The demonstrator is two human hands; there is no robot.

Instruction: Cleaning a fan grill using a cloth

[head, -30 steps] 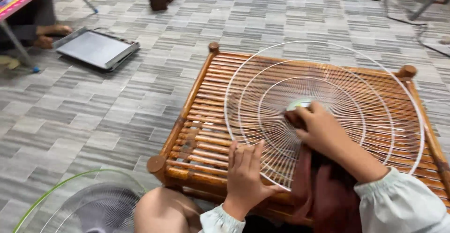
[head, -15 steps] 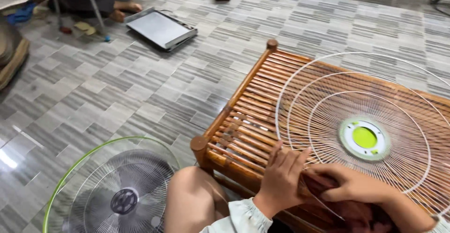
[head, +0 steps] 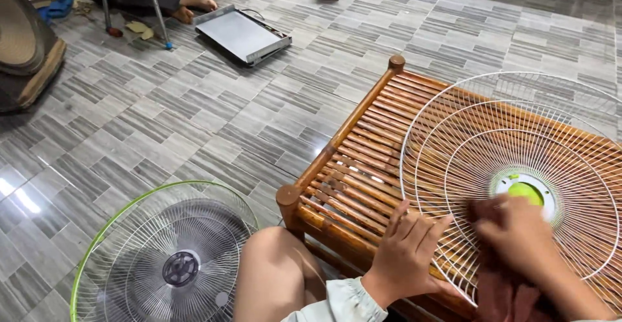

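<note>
Our left hand (head: 407, 252) lies flat with spread fingers on the rim of the white fan grille (head: 518, 166), which rests on the bamboo table (head: 343, 160). Our right hand (head: 518, 238) grips a dark red cloth (head: 502, 296) against the wires. Hard rubbing may bend the thin wires, or the grille may slide off.

Showing a white wire fan guard (head: 512, 160) with a lime-green and white hub (head: 528, 192), lying on an orange-brown slatted bamboo counter (head: 350, 166); a dark red cloth (head: 502, 296); a green-rimmed fan guard (head: 162, 257) on grey striped floor tiles (head: 162, 121).
</note>
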